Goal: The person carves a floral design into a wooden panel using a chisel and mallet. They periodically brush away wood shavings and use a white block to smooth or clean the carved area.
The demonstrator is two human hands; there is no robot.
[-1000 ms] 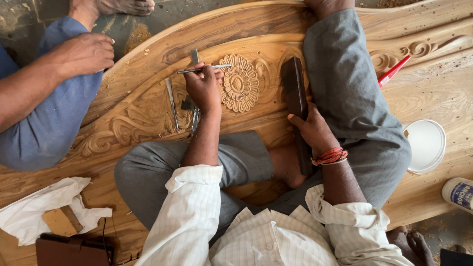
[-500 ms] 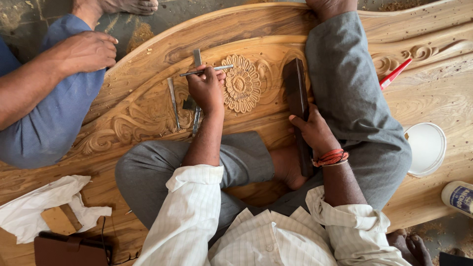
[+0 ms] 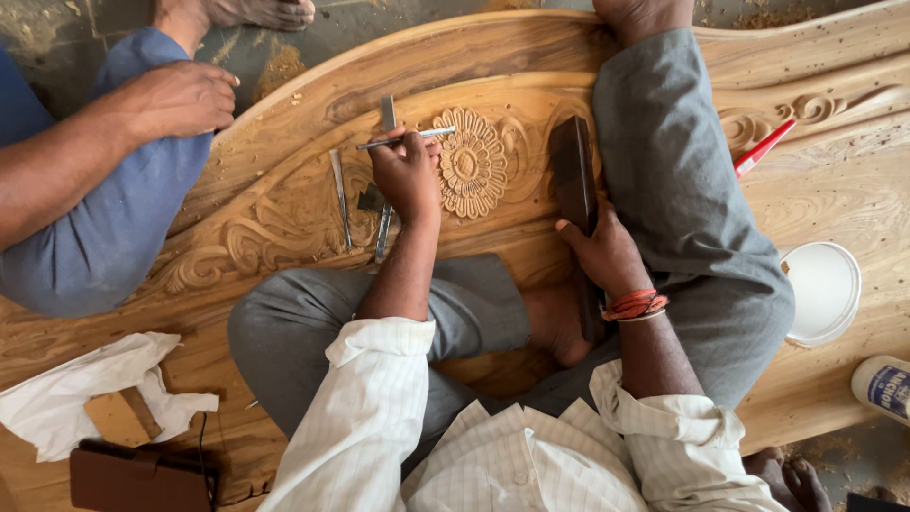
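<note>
I sit cross-legged on a large carved wooden panel [image 3: 834, 190]. My left hand [image 3: 406, 173] grips a thin metal chisel [image 3: 431, 134] held level, just left of a round carved flower [image 3: 471, 162]. My right hand [image 3: 599, 248] holds the lower end of a dark wooden mallet [image 3: 572, 171] that lies on the panel beside my right leg. Two more chisels [image 3: 338, 194] rest on the carving left of my left hand.
Another person in blue trousers sits at the upper left, a hand [image 3: 180, 98] on the knee. A white lid [image 3: 823, 289], a glue bottle [image 3: 882, 387] and a red-handled tool [image 3: 762, 149] lie at the right. White cloth [image 3: 66, 389] and a brown case [image 3: 137, 479] lie lower left.
</note>
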